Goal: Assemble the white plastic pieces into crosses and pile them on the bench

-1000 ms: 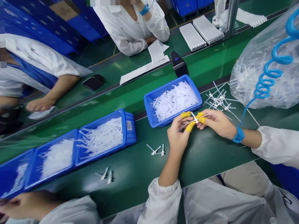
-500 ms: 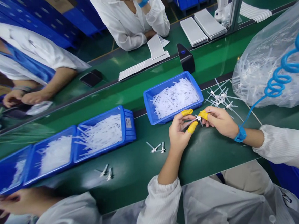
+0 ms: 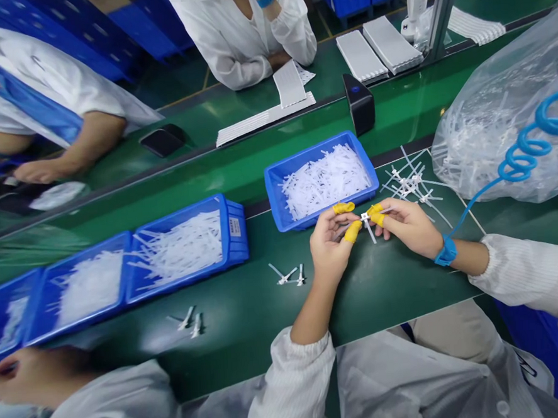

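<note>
Between my two hands is a small white plastic connector (image 3: 365,219) with thin translucent tubes sticking out; one tube points down toward me. My left hand (image 3: 331,240), yellow covers on its fingertips, is closed in a pinch on the connector's left side. From the right, my right hand (image 3: 410,223) pinches the same piece, also with yellow fingertip covers and a blue wrist strap (image 3: 446,251). Just behind my hands stands a blue bin (image 3: 275,203) full of short translucent strips. A pile of connectors with tubes (image 3: 412,182) lies behind my right hand.
Two similar pieces (image 3: 287,275) lie left of my left hand. More blue bins (image 3: 236,237) stand farther left, near a co-worker's hand (image 3: 38,375). A clear bag (image 3: 492,139) and a coiled blue cord (image 3: 521,156) are at right. Two people sit opposite.
The connector has turned in my fingers, and a tube now hangs visibly below it. My hands shift slightly left. The opposite left person's hands have moved left.
</note>
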Tool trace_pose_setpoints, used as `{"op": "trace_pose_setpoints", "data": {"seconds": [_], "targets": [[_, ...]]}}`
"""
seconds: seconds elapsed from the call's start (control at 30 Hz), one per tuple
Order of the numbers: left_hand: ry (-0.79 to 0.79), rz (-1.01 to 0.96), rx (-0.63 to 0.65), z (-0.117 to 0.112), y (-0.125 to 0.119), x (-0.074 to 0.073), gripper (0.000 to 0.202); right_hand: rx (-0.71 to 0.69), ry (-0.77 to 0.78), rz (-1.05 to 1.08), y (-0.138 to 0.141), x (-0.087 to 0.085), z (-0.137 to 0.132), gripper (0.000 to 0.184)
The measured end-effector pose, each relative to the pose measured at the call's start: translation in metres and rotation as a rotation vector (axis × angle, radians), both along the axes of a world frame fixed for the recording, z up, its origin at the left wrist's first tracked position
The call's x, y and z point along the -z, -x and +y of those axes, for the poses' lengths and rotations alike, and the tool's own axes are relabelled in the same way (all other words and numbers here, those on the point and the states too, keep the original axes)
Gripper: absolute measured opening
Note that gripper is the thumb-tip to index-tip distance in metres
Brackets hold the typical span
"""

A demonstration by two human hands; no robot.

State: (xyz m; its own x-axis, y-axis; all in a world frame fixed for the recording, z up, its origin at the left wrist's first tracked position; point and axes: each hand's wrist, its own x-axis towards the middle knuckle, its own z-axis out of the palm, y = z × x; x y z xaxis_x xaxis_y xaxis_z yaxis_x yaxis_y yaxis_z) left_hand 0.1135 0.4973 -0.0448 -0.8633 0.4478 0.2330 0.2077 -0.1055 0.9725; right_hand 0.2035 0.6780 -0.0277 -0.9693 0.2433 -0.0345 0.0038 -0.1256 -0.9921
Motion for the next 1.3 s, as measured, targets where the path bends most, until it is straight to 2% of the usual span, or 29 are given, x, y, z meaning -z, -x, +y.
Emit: {"op": "trace_pose_setpoints", "data": {"seconds": [0.33,0.67,0.9,1.1,1.3], "targets": [[-0.031,-0.059,0.011,0.005,-0.003,0.007,0.037,-0.001,0.139,-0.046,0.006,0.011,-0.003,0.032],[-0.078,-0.193,0.08,0.006,-0.001,0.013,0.041,-0.052,0.053,-0.004,0.001,0.008,0.002,0.028],[-0.086,-0.252,0.132,0.012,-0.002,0.017,0.048,-0.033,-0.094,-0.015,-0.002,0.004,0.005,0.033],[-0.109,-0.153,0.159,0.019,0.0,0.019,0.051,0.169,-0.238,0.103,-0.004,0.006,0.011,0.024],[0.027,0.129,0.144,0.017,0.003,0.02,0.041,0.494,-0.316,0.256,0.01,0.002,0.042,0.018]]}}
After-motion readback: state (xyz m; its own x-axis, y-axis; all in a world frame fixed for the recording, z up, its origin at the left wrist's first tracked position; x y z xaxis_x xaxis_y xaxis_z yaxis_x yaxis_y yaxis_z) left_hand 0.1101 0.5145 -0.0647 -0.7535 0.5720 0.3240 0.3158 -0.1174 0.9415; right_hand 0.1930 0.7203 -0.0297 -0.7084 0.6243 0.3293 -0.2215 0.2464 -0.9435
